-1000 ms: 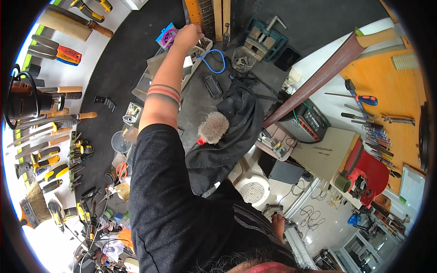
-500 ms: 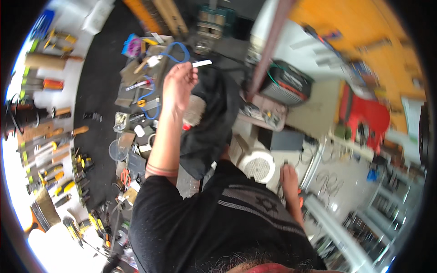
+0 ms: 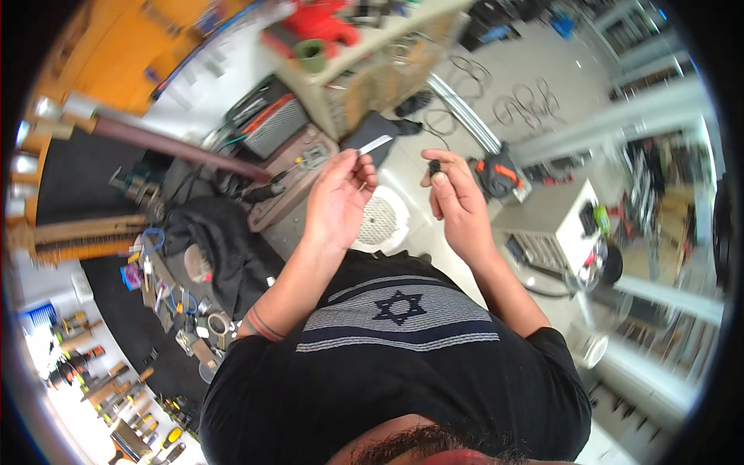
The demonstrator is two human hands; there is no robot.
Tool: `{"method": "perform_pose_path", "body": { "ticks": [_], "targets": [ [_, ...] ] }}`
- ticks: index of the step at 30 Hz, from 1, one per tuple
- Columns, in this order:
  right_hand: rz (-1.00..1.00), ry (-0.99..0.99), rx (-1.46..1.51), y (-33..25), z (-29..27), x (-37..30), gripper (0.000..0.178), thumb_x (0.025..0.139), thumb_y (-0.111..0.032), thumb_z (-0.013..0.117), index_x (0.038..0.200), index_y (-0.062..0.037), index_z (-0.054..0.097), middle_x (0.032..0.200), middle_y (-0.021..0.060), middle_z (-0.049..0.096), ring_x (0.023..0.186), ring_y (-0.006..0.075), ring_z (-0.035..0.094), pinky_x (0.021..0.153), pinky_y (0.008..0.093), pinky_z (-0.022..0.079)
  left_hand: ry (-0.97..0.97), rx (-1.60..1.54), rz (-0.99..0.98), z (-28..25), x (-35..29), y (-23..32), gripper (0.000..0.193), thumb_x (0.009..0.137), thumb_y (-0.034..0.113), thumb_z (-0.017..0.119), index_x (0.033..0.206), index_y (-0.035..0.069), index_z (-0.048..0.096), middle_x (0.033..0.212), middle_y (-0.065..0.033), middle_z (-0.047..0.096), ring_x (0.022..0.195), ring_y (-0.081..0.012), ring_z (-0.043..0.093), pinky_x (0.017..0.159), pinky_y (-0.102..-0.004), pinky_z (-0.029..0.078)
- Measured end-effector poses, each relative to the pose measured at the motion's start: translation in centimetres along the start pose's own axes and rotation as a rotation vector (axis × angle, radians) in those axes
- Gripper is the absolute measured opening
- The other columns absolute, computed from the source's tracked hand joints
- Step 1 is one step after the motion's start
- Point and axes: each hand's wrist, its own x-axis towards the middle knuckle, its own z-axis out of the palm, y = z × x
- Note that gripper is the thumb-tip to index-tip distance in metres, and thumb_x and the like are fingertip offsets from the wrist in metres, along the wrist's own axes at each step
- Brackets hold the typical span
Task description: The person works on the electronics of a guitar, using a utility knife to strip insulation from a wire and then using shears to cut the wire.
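My left hand (image 3: 339, 192) is raised in front of my chest, thumb and forefinger pinched on a thin white strip (image 3: 375, 145). The strip sticks out beyond the fingertips, slanting up to the right. My right hand (image 3: 459, 198) is at about the same height, a short gap away. It pinches a small black piece (image 3: 435, 167) between thumb and fingers; its exact kind is too small to tell. Below and between the hands stands a round white stool top (image 3: 381, 221) with a perforated pattern.
On the left, a dark workbench (image 3: 116, 298) carries many small tools and a black cloth (image 3: 221, 244). A black and red machine (image 3: 271, 120) stands beyond my left hand. To the right is a white cabinet (image 3: 554, 221). Cables (image 3: 527, 105) lie on the floor ahead.
My body has turned right, away from the bench. The left hand has carried the white strip off the bench area, and my right hand has come up beside it, the black piece now showing.
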Motion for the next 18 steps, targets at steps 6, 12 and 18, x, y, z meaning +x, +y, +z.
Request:
{"method": "perform_pose_path", "body": {
  "ticks": [6, 12, 18],
  "targets": [
    [0.255, 0.374, 0.074, 7.7, -20.0, -14.0, 0.027, 0.117, -0.021, 0.050, 0.112, -0.0007, 0.067, 0.109, 0.0039, 0.065, 0.071, 0.0084, 0.055, 0.066, 0.0267, 0.046, 0.085, 0.231, -0.590, 0.9, 2.3, -18.9, 0.018, 0.108, 0.023, 0.070, 0.106, 0.007, 0.064, 0.095, -0.0052, 0.065, 0.086, -0.0188, 0.063, 0.079, -0.0365, 0.054],
    [0.491, 1.026, 0.075, 16.2, -30.9, -36.3, 0.030, 0.115, -0.025, 0.053, 0.104, -0.0004, 0.065, 0.079, 0.0035, 0.058, 0.072, 0.0136, 0.060, 0.069, 0.0330, 0.050, -0.049, 0.631, -0.954, 4.8, 2.2, -35.0, 0.022, 0.108, 0.024, 0.066, 0.095, 0.006, 0.064, 0.085, -0.0076, 0.063, 0.078, -0.0197, 0.059, 0.073, -0.0349, 0.052],
    [0.662, 1.284, 0.322, 20.7, -36.0, -46.1, 0.028, 0.115, -0.025, 0.053, 0.101, -0.0034, 0.067, 0.076, -0.0020, 0.052, 0.068, 0.0101, 0.049, 0.063, 0.0280, 0.044, -0.100, 0.792, -1.288, 3.4, 4.3, -46.7, 0.024, 0.111, 0.027, 0.061, 0.097, 0.008, 0.061, 0.089, -0.0068, 0.060, 0.081, -0.0244, 0.055, 0.078, -0.0400, 0.049]
  ]
}}
